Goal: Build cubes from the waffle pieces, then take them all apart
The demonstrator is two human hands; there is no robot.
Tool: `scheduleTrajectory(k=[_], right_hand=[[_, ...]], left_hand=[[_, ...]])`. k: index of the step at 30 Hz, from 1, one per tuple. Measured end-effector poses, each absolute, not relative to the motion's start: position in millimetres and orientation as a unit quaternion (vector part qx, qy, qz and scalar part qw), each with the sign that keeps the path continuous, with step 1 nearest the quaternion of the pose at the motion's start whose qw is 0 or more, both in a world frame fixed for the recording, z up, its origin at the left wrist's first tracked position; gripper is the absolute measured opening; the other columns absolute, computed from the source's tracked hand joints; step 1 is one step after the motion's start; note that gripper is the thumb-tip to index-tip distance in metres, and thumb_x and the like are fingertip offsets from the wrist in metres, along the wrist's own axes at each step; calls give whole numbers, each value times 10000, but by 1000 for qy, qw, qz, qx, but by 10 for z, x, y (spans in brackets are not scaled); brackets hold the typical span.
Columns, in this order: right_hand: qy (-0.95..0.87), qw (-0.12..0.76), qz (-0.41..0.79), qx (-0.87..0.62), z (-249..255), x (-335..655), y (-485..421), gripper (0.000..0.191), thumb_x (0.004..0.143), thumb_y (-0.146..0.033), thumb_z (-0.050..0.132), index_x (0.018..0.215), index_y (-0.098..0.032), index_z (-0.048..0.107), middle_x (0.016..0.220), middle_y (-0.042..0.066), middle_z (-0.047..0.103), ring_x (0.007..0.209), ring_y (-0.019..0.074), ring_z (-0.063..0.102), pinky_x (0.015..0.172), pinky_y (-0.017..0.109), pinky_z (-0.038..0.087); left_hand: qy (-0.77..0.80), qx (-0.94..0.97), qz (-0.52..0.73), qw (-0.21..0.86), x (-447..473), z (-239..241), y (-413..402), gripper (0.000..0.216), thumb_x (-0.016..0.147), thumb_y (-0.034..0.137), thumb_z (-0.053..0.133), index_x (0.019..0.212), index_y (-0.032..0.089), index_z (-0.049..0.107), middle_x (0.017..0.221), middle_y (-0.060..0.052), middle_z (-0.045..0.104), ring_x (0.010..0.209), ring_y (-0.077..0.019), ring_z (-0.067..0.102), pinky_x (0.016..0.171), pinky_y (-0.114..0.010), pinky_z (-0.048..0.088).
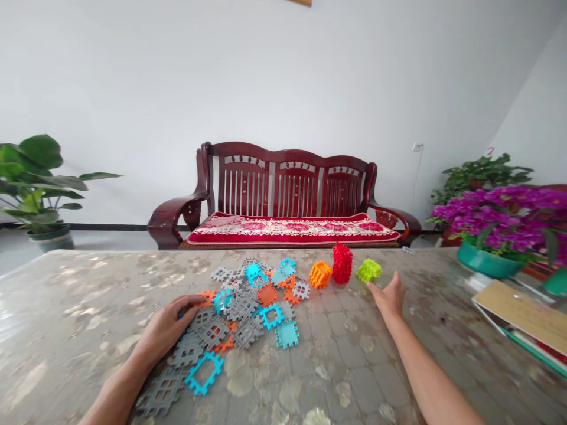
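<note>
A heap of flat interlocking plastic tiles [241,310], grey, blue and orange, lies on the table [80,319]. My left hand [166,327] rests on the heap's left side, fingers curled down over grey and orange tiles. My right hand [390,295] lies on the table with fingers stretched out, just right of a small green cube [368,270]. A red block tower [342,262] and an orange cube [319,274] stand left of the green one.
A dark wooden bench [287,195] with a red cushion stands behind the table. Purple flowers in a teal pot [500,236] and a stack of books or folders [522,321] sit at the right. A leafy plant [35,189] stands far left.
</note>
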State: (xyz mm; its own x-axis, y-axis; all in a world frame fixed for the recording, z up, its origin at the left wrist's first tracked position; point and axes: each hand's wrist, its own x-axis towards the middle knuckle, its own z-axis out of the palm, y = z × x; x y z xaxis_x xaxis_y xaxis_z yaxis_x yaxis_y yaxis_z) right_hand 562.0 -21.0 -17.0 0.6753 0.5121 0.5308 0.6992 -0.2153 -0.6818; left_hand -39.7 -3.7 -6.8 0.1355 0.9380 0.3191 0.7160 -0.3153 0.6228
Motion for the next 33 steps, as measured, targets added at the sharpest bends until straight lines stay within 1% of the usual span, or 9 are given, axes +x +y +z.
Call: scheduleTrajectory(k=[4, 7, 12, 16, 20, 24, 27, 30, 33], right_hand=[[-404, 514, -68, -753, -187, 5733, -3, 1107, 547, -567, 679, 1466, -89, 288, 1503, 231, 356, 1383, 395, 313, 1129, 491, 263], [-411, 502, -38, -760, -162, 5727, 89, 1146, 542, -569, 686, 1480, -78, 248, 1512, 243, 340, 1391, 389, 319, 1123, 468, 289], [-421, 452, -9, -786, -116, 5662, 131, 1112, 603, -549, 668, 1502, -80, 211, 1456, 249, 424, 1313, 379, 448, 1022, 449, 404], [-423, 414, -11, -806, -95, 5635, 118, 998, 676, -505, 619, 1509, -110, 237, 1422, 205, 484, 1284, 328, 486, 999, 398, 416], [-430, 409, -19, -805, -66, 5609, 100, 889, 717, -454, 591, 1489, -121, 302, 1395, 191, 519, 1234, 318, 532, 986, 392, 419], [-430, 398, -36, -809, -21, 5581, 78, 985, 667, -490, 658, 1492, -95, 292, 1337, 211, 560, 1190, 336, 561, 952, 401, 440], [-412, 356, -32, -838, 5, 5567, 63, 1069, 627, -523, 706, 1510, -112, 267, 1267, 209, 606, 1124, 362, 600, 920, 445, 455], [-402, 307, -22, -863, 19, 5560, 56, 1063, 645, -520, 705, 1525, -146, 239, 1192, 193, 648, 1070, 367, 627, 886, 468, 465], [-400, 283, -28, -871, 25, 5555, 56, 988, 691, -531, 669, 1512, -162, 263, 1154, 191, 662, 1058, 373, 632, 873, 485, 466]], left_hand=[[559, 747, 330, 144, -444, -115, -7, 424, 832, 546, 510, 1043, 257, 737, 1143, -36, 739, 1061, -226, 673, 989, -337, 509], [555, 754, 325, 136, -472, -138, 10, 422, 836, 557, 510, 1035, 268, 742, 1136, -29, 741, 1056, -218, 675, 971, -315, 520], [551, 759, 320, 135, -482, -140, 14, 418, 848, 562, 509, 1038, 270, 741, 1150, -37, 733, 1072, -221, 668, 999, -330, 506], [550, 758, 324, 131, -474, -129, 11, 420, 837, 583, 514, 1012, 281, 748, 1135, -29, 738, 1066, -223, 673, 980, -324, 521], [550, 757, 327, 133, -477, -129, 9, 431, 836, 597, 510, 1006, 279, 748, 1128, -29, 739, 1055, -219, 677, 972, -314, 524], [554, 756, 320, 136, -495, -143, 13, 440, 837, 602, 510, 1025, 280, 742, 1142, -30, 731, 1077, -223, 663, 996, -327, 508], [555, 756, 319, 138, -501, -144, 13, 456, 836, 613, 509, 1026, 269, 742, 1156, -42, 726, 1083, -226, 659, 1005, -333, 503], [555, 754, 322, 141, -494, -133, 5, 479, 830, 634, 500, 1023, 268, 741, 1152, -48, 728, 1085, -232, 657, 999, -342, 510], [554, 754, 323, 140, -486, -121, -2, 479, 824, 641, 506, 1025, 276, 742, 1153, -43, 729, 1088, -232, 658, 1003, -341, 510]])
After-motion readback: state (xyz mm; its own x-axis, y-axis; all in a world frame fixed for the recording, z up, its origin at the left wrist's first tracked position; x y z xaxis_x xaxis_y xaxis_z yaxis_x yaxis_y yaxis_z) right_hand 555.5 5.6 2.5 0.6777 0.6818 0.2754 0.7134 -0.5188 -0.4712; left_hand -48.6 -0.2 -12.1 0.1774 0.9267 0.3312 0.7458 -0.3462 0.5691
